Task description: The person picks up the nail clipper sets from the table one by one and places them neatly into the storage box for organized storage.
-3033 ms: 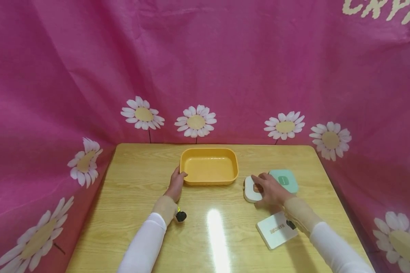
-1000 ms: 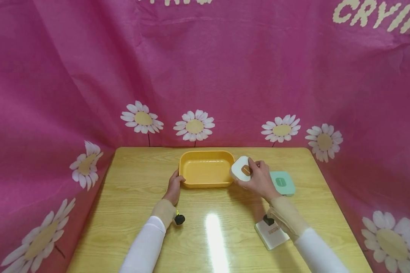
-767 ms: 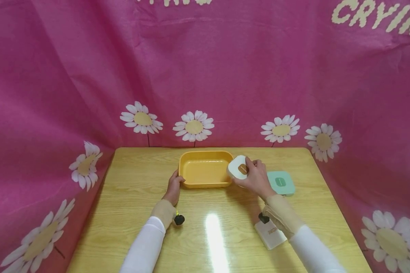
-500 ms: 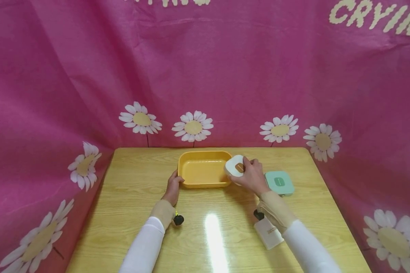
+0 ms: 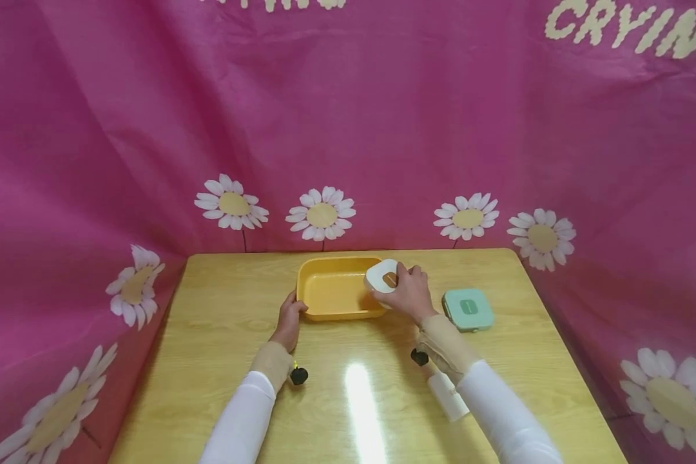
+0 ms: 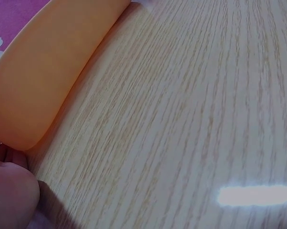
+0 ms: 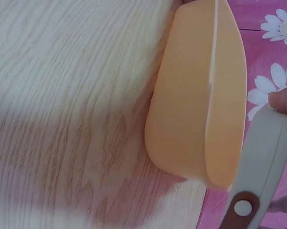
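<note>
My left hand [image 5: 288, 322] grips the near left corner of a yellow plastic tub [image 5: 327, 290], thumb at its rim. In the left wrist view part of that hand [image 6: 12, 191] shows beside the tub's outer wall [image 6: 53, 71]. My right hand [image 5: 412, 294] holds a white rounded-square case [image 5: 379, 276] with a brown label by its right side. The case is tilted and overlaps the tub's right end. In the right wrist view a brown strap with a white snap [image 7: 242, 208] shows on the case's edge, above the tub's rim.
A mint green case [image 5: 468, 309] lies on the wooden table [image 5: 226, 290], right of my right hand. Beneath my right forearm a flat white box [image 5: 449, 396] is partly hidden. A pink curtain [image 5: 383, 129] with daisies hangs behind the table and along both sides.
My right hand has lifted the white case off the table beside the green case and carried it left to the tub's right end. The left hand keeps its hold on the tub.
</note>
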Available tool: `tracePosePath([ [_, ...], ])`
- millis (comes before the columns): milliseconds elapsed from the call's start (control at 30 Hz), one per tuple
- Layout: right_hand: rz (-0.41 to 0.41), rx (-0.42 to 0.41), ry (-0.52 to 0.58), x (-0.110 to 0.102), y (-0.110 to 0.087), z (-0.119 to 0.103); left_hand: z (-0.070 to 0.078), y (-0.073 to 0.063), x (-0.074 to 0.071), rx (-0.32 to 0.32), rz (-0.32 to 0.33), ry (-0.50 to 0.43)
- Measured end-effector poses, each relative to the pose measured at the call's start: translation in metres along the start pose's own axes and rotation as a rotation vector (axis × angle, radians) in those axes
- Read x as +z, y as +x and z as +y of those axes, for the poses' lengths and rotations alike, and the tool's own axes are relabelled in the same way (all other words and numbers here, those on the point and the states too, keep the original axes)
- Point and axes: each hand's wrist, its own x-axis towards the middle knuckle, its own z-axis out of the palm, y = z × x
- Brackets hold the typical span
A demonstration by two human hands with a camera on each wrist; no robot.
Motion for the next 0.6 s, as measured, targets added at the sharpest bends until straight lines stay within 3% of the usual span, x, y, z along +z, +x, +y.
tracePosePath([
  [267, 0.0, 0.028, -0.009, 0.01, 0.004, -0.015, -0.005, 0.003, 0.001, -0.001, 0.002, -0.027],
  [600, -0.003, 0.117, -0.014, 0.016, 0.009, -0.035, 0.001, -0.002, 0.003, 0.003, -0.001, -0.028],
])
